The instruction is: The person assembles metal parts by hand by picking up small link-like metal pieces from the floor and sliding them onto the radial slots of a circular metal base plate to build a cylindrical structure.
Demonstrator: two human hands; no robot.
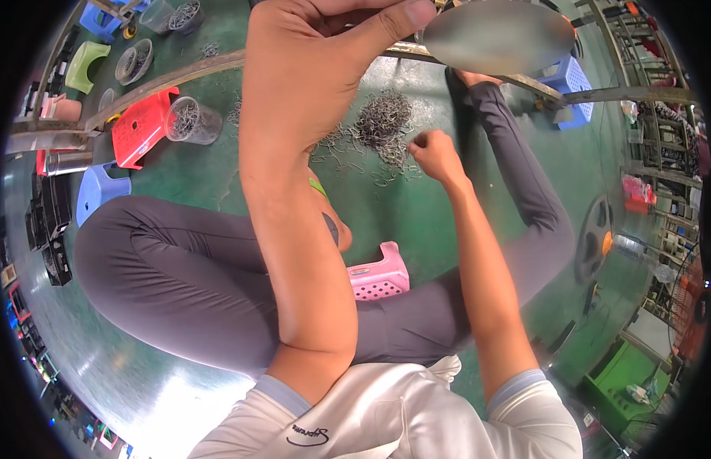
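My left hand (317,73) is raised close to the camera, its thumb reaching right and the fingers curled; the fingertips are cut off by the top edge, so what they hold is hidden. My right hand (438,158) hangs lower, with thumb and fingers pinched together at the right side of a pile of small dark bent metal pieces (386,122). Whatever sits in that pinch is too small to name. Loose pieces are scattered around the pile on the green floor (417,222).
A pink stool (382,279) shows between my legs. To the left are a red stool (143,130), a clear tub of metal pieces (195,122) and a blue stool (99,191). A metal frame bar (172,80) crosses ahead. Another blue stool (574,88) stands at right.
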